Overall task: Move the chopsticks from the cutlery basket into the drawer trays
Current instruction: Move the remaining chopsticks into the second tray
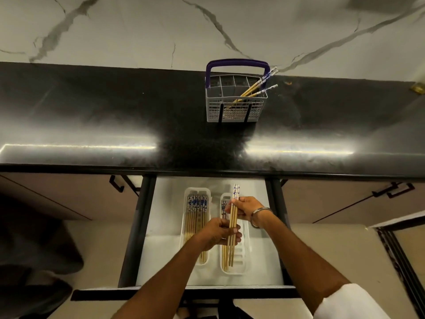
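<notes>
Nearest to us, our two bare forearms reach out over the open white-lined drawer (161,256), the right one ending in a white sleeve (349,302) and wearing a thin metal bangle (257,217). Beyond the drawer runs the long polished black stone countertop (92,116), backed by a pale marble wall with grey veins (138,31). On that counter, well apart from the drawer, stands the grey plastic cutlery basket with a purple handle (236,111), and a few chopsticks (255,87) lean in it toward its right corner, their patterned tops sticking out past the rim. Inside the drawer we see two white oblong trays side by side: the left tray (187,196) holds a neat row of chopsticks, while the right tray (243,261) lies under our hands with a few sticks along its left side. Above it, our left hand (218,233) curls its fingers round the plain lower half of a small bundle of bamboo chopsticks with blue-and-white patterned tops (233,217), and our right hand (246,208) pinches the same bundle higher up, just below the pattern. The bundle runs lengthwise along the tray, patterned ends toward the counter.
</notes>
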